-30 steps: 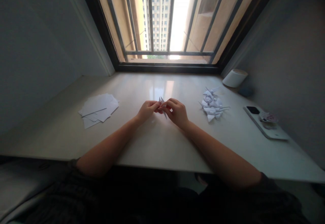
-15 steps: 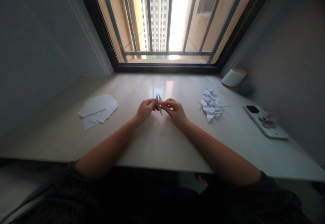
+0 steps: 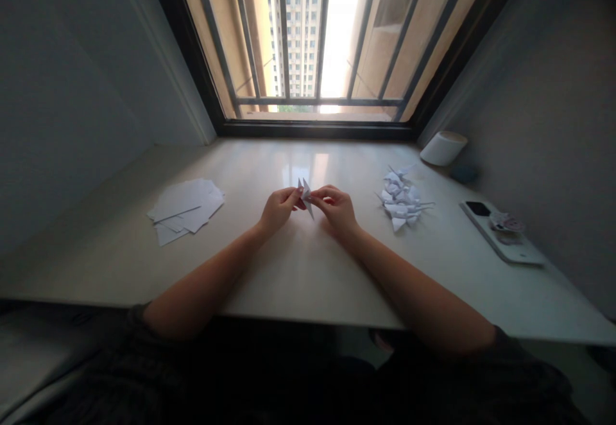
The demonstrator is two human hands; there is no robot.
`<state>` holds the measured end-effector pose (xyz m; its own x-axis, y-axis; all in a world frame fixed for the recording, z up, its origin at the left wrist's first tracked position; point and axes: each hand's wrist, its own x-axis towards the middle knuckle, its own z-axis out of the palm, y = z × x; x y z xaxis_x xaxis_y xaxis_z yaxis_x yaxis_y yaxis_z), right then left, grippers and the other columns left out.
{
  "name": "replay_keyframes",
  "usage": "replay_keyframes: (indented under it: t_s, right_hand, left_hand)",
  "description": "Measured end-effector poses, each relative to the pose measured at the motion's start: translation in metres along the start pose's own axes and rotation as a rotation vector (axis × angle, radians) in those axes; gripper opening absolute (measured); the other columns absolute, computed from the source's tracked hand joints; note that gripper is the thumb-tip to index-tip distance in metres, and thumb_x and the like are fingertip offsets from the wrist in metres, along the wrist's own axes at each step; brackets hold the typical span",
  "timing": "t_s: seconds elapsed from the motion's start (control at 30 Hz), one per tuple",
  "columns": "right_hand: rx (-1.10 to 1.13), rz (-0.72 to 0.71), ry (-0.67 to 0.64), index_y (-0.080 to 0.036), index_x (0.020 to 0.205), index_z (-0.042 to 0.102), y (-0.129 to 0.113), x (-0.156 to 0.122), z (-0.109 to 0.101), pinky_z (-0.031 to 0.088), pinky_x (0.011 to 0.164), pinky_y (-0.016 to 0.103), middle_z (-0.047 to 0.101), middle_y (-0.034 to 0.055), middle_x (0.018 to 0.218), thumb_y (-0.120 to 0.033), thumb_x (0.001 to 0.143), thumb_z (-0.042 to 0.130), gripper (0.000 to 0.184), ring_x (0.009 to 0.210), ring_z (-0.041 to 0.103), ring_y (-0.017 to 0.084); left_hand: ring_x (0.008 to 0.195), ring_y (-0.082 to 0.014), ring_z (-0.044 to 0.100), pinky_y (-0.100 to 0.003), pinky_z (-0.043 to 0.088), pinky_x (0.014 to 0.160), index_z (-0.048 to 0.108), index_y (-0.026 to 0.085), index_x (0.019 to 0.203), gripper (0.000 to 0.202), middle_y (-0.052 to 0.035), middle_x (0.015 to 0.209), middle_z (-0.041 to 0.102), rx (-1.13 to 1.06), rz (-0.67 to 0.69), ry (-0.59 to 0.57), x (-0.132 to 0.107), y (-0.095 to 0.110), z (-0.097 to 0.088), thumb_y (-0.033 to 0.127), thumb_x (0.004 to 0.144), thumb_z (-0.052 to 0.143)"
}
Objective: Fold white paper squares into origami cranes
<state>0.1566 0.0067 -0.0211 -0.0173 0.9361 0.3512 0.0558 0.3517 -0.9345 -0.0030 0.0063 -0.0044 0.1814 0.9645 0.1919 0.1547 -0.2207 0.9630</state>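
Observation:
A small folded white paper piece (image 3: 306, 195) with pointed tips is held just above the pale table (image 3: 298, 271), at its middle. My left hand (image 3: 279, 208) pinches it from the left with curled fingers. My right hand (image 3: 338, 208) pinches it from the right, fingers also closed. Both forearms rest on the tabletop.
A loose stack of white paper sheets (image 3: 187, 208) lies at the left. A heap of folded paper figures (image 3: 401, 198) sits at the right. Further right lie a white phone (image 3: 500, 239) with a small object on it and a white cylinder (image 3: 443, 147) near the barred window (image 3: 317, 46).
The folded piece has shifted slightly between my fingers, its points now tilted a little more to the right. Both hands stay in the same place.

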Motion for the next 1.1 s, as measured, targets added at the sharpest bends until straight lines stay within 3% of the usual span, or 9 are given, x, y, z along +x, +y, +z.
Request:
replay_keyframes:
  t_s: [0.57, 0.87, 1.1]
  right_hand:
    - [0.043, 0.109, 0.017, -0.019, 0.074, 0.068, 0.0006, -0.0012, -0.0006, 0.048, 0.062, 0.029, 0.067, 0.0039, 0.078, -0.057, 0.061, 0.077, 0.041, 0.069, 0.061, 0.017]
    - [0.074, 0.138, 0.073, -0.019, 0.073, 0.071, -0.0013, 0.0001, -0.0004, 0.047, 0.064, 0.031, 0.069, 0.0042, 0.076, -0.051, 0.06, 0.078, 0.036, 0.066, 0.06, 0.016]
    - [0.04, 0.091, 0.034, -0.02, 0.073, 0.071, -0.0021, -0.0007, -0.0001, 0.046, 0.061, 0.029, 0.068, 0.0037, 0.076, -0.05, 0.066, 0.075, 0.031, 0.065, 0.058, 0.015]
  left_hand:
    - [0.074, -0.0166, 0.067, -0.026, 0.05, 0.071, 0.069, 0.018, 0.078, 0.037, -0.0043, 0.076, 0.073, 0.275, 0.135, -0.001, -0.0042, -0.0024, -0.0017, 0.046, 0.09, 0.048]
    - [0.075, -0.0161, 0.068, -0.026, 0.05, 0.07, 0.07, 0.019, 0.082, 0.035, -0.0037, 0.079, 0.074, 0.302, 0.146, -0.016, -0.0038, -0.005, -0.0025, 0.042, 0.092, 0.045]
    - [0.074, -0.0159, 0.067, -0.024, 0.05, 0.067, 0.069, 0.019, 0.079, 0.036, -0.0035, 0.077, 0.073, 0.315, 0.135, 0.009, -0.0029, -0.0065, -0.003, 0.044, 0.091, 0.047]
